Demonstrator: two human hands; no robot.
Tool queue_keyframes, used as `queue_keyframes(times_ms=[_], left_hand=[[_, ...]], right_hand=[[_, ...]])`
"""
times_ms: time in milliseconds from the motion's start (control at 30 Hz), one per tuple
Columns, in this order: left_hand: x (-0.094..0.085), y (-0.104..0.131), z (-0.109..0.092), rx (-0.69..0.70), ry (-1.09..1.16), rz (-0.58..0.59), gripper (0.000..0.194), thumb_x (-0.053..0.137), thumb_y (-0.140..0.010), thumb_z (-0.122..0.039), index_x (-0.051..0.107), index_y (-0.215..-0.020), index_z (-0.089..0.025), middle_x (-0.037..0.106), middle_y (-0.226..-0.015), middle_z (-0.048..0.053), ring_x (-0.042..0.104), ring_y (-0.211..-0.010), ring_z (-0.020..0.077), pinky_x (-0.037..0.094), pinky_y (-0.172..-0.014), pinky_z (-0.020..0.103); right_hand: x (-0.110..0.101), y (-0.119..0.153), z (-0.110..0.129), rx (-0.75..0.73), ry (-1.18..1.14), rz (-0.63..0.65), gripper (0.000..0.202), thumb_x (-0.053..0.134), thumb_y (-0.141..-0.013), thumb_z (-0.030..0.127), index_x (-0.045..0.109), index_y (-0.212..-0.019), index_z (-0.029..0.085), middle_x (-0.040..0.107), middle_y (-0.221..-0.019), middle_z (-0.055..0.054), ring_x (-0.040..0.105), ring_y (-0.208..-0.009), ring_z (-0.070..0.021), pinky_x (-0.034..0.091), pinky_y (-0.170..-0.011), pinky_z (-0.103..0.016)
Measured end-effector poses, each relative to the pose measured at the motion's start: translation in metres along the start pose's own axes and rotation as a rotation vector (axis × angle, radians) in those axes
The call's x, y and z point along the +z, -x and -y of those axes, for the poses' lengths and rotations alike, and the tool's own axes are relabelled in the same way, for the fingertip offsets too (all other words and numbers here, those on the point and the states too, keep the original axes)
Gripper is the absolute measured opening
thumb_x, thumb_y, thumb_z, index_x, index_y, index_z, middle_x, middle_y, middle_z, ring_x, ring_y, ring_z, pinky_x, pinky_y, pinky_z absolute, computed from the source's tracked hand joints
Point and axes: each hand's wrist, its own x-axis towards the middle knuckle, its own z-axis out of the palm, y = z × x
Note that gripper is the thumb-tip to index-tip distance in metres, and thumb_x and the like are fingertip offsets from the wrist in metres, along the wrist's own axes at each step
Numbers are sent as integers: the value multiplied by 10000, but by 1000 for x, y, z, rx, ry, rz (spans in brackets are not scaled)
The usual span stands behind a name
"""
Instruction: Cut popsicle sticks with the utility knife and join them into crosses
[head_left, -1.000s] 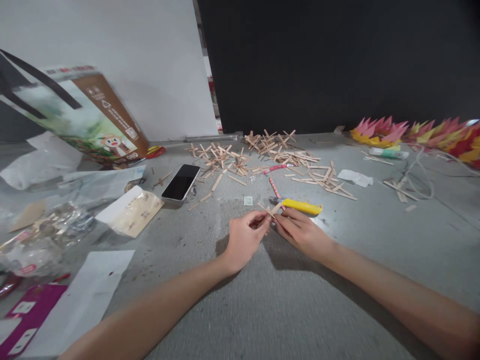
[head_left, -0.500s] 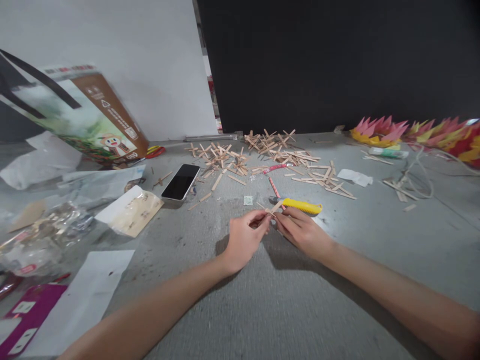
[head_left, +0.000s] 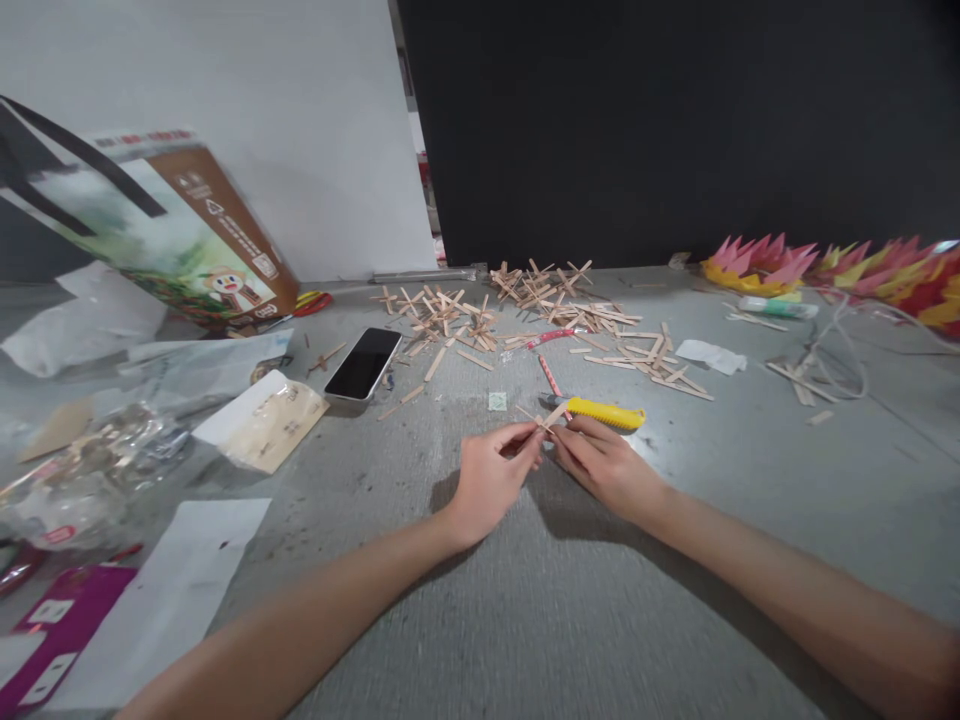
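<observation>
Crossed wooden sticks [head_left: 553,414] are pinched between my two hands near the middle of the table. My left hand [head_left: 493,478] is closed, its thumb and fingertips on the near left side of the sticks. From the right, the fingertips of my right hand [head_left: 606,468] press on the same sticks. Just beyond my right hand lies a yellow utility knife [head_left: 606,412]. A red-and-white patterned strip [head_left: 550,375] rests behind the sticks, and a small pale square [head_left: 496,401] lies to their left.
Piles of crossed sticks [head_left: 442,312] and loose sticks [head_left: 660,362] lie farther back. At the left are a phone [head_left: 364,365], a printed bag [head_left: 202,240], packets and white paper [head_left: 169,590]. Pink-yellow paper crowns [head_left: 761,265] and a cable [head_left: 862,365] are at the right.
Both hands stay nearly in place, still pinching the sticks. The camera view has shifted very slightly.
</observation>
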Motion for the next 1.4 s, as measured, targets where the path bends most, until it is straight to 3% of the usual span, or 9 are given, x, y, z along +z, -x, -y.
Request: queue_keyframes(times_ms=[200,400,567,767,900,1100,1267,1400], left_hand=[[0,-1,1,0,-10,-7,270,690,-936,-424,781,-1004,-179,793,-833,60,745,-708,191,617,-671,299],[-1,-1,-3,108,-118,-34,170,684,-939,-334,737,-1015,-192,794,-963,62,755,-870,195,611,-843,329],[-2,-2,-5,136,-204,-50,177,670,-955,-339,687,-1063,-200,769,-1025,68,736,-893,192,598,-864,344],[1,0,-6,84,-81,-52,283,702,-937,-327,628,-1187,-216,782,-1108,85,769,-1010,213,622,-910,349],[2,0,-5,115,-73,-15,199,664,-960,-315,684,-1129,-213,794,-1105,79,771,-1040,218,616,-971,375],[1,1,0,97,-25,20,219,637,-979,-343,706,-1135,-204,797,-1136,88,778,-1042,227,644,-928,381],[1,0,0,75,-8,40,221,639,-982,-370,717,-1103,-203,813,-1031,71,795,-819,195,669,-792,336],[1,0,-1,67,-8,49,253,631,-986,-406,737,-1093,-203,811,-974,60,787,-751,189,672,-733,321]], right_hand=[[0,-2,1,46,-60,-15,257,467,-1073,187,608,-1288,198,740,-1003,-94,697,-922,-260,620,-854,-425],[1,-3,2,46,-97,-37,232,480,-1069,176,606,-1264,190,722,-971,-91,687,-902,-255,614,-840,-415],[-1,-4,3,51,-112,-68,229,485,-1068,178,606,-1262,199,735,-997,-90,700,-928,-251,620,-830,-404],[1,-4,4,45,-88,-59,235,477,-1065,169,603,-1260,198,735,-999,-99,709,-941,-272,623,-851,-431],[5,-1,4,38,-88,-50,232,485,-1063,181,603,-1262,193,728,-1010,-99,701,-945,-272,620,-871,-438],[4,-1,5,53,-90,-25,214,463,-1077,204,617,-1225,193,710,-987,-100,687,-928,-263,615,-842,-425],[4,0,4,57,-96,-4,216,461,-1078,201,606,-1234,173,707,-1009,-113,680,-958,-267,613,-855,-429],[5,2,4,72,-107,14,226,447,-1082,214,607,-1240,188,707,-1026,-114,686,-980,-271,615,-857,-438]])
